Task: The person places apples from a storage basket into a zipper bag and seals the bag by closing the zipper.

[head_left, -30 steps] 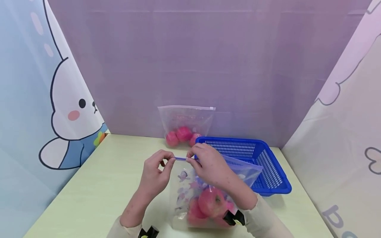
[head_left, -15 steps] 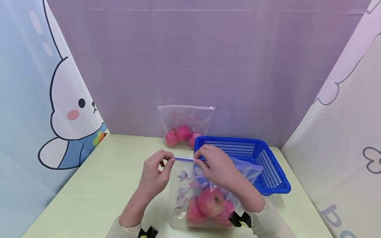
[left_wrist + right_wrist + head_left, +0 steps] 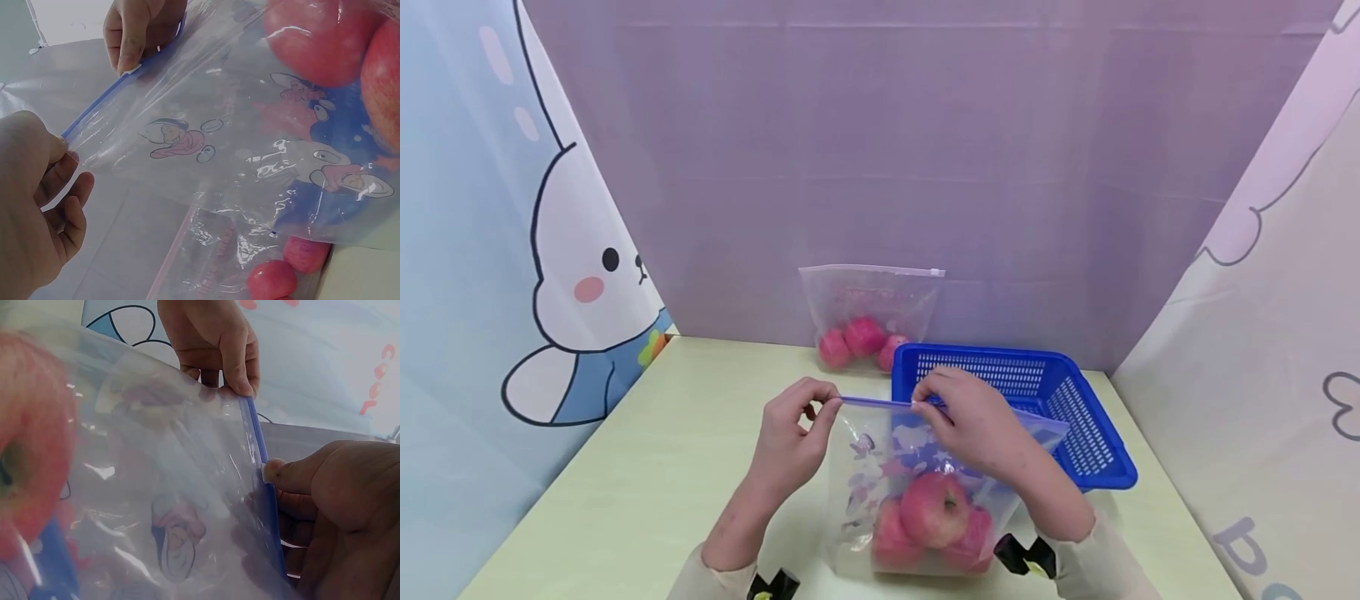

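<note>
A clear slider zip bag (image 3: pixel 859 477) with printed cartoon figures stands upright near the table's front, several large red apples (image 3: pixel 934 510) at its bottom. My left hand (image 3: pixel 795 433) pinches the left end of its blue zip strip (image 3: pixel 868 402). Farther along the strip, the thumb and fingers of my right hand (image 3: pixel 973 421) grip the small white slider (image 3: pixel 267 473). Left of the slider the strip lies as one line. To its right, the bag's mouth shows partly parted behind my right hand in the head view.
Behind the bag at right sits a blue perforated basket (image 3: pixel 1101 454), partly covered by the bag and right hand. Another zip bag (image 3: pixel 880 296) with red fruit (image 3: pixel 863 336) leans against the purple back curtain (image 3: pixel 880 167). Printed curtains flank the pale table (image 3: pixel 647 467).
My right hand has slid right along the zip strip with the slider, so a longer stretch of blue strip shows between the hands. My left hand has stayed in place.
</note>
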Tool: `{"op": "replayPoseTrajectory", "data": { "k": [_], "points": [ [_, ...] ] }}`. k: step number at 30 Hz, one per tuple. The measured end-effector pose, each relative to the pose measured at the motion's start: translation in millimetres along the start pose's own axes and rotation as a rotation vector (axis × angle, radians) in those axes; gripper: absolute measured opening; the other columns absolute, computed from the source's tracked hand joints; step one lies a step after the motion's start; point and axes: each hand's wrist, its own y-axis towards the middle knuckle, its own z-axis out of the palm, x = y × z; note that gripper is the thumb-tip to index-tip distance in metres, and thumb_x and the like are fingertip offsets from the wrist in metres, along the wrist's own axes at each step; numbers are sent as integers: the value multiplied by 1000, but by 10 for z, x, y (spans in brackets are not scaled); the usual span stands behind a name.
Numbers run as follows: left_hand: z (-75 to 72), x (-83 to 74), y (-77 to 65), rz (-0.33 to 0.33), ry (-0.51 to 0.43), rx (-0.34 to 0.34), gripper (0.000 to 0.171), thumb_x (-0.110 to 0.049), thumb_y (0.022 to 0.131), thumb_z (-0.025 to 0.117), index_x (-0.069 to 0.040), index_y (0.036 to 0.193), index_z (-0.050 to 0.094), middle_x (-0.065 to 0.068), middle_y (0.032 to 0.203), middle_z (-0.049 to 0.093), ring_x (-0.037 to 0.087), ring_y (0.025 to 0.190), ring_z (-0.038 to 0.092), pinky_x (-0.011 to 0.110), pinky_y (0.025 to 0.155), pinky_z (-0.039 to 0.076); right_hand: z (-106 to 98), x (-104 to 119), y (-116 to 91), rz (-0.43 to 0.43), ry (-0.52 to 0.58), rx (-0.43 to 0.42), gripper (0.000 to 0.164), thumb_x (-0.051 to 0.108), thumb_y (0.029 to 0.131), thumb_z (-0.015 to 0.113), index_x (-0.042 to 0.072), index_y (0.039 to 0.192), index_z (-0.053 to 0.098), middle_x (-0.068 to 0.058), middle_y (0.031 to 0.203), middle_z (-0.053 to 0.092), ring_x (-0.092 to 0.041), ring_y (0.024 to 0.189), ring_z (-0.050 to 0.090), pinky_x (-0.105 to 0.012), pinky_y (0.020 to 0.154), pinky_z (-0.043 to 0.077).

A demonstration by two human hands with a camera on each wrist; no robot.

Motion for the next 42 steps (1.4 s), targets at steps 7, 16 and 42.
{"op": "replayPoseTrajectory", "data": {
  "k": [7,16,42],
  "points": [
    [-3,-1,-10,-18,-4,9,13,2,88,68,-11,86,64,-5,79,60,12,76,57,22,57,43,-66,-60,-99,43,-3,24,5,17,93,68,19,90,64,13,88,56,-7,76,50,-28,70,48],
    [-27,3,-17,-23,-1,10,16,2,88,68,-13,87,63,-5,79,60,12,76,57,22,58,43,-135,-147,-218,92,-11,19,5,18,92,69,20,90,65,14,85,56,-8,73,49,-27,66,46],
    [-67,-16,-20,-21,3,18,15,3,88,67,-11,87,64,-5,80,60,12,75,56,21,58,44,-449,-372,-547,149,10,36,4,17,96,64,17,92,66,13,85,57,-7,71,49,-26,61,45]
  ]
}}
